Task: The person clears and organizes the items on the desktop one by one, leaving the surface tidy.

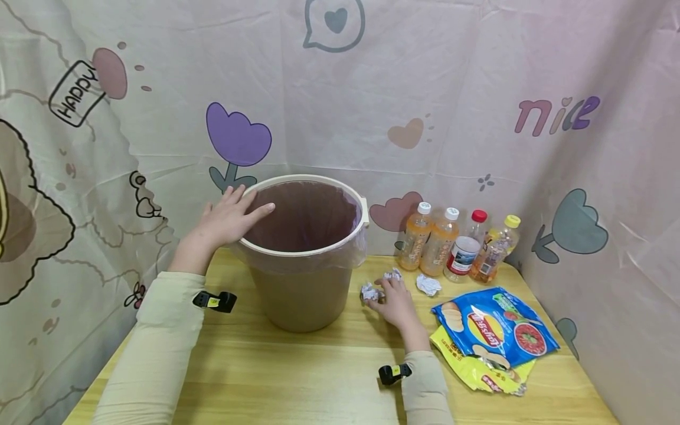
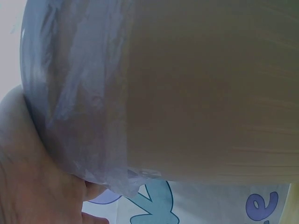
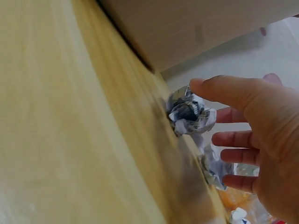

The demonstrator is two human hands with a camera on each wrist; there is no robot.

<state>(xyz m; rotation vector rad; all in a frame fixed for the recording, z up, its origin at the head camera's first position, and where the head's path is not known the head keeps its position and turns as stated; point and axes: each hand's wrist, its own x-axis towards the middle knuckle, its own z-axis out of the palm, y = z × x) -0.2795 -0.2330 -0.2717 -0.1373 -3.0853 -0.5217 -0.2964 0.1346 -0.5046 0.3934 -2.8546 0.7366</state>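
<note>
A brown trash bin with a pale rim and a clear plastic liner stands on the table. My left hand rests on the left side of its rim, fingers extended; in the left wrist view it lies against the liner. To the bin's right, my right hand reaches down at a crumpled paper ball, thumb and fingers spread around it. In the right wrist view the thumb is close to that ball, without a visible grip. Just beyond the fingers lies a second paper ball, and a third sits to the right.
Several plastic bottles stand in a row at the back right. Before them lie a blue chip bag and, partly beneath it, a yellow bag. A printed curtain hangs behind the wooden table.
</note>
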